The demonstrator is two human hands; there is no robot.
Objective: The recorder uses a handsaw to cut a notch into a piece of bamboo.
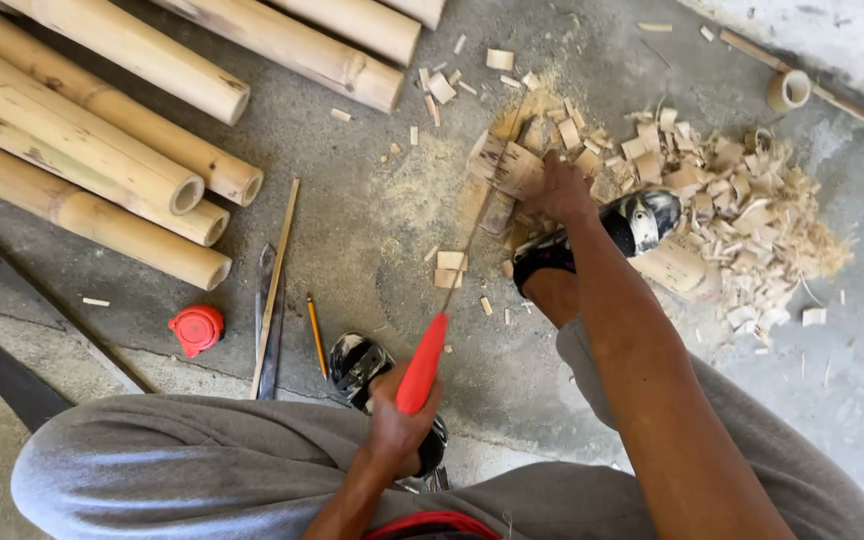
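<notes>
My left hand (pixel 399 425) is shut on the red handle (pixel 422 362) of a thin-bladed saw (pixel 472 238). The blade runs up to a short, split bamboo piece (pixel 512 170) on the concrete floor. My right hand (pixel 560 188) presses down on that piece, right beside the blade. My foot in a black-and-white sandal (pixel 642 220) rests on a thicker bamboo section (pixel 674 268) just right of the hand. The other sandalled foot (pixel 360 362) sits by the saw handle. Sawdust and offcuts lie around the cut.
Several long bamboo poles (pixel 82 140) lie at the upper left. A red round object (pixel 196 328), a thin bamboo strip (pixel 275 285), a pencil (pixel 316 333) and a dark saw blade (pixel 2 375) lie at the left. A chip pile (pixel 752 220) and a bamboo ring (pixel 788 90) are at the right.
</notes>
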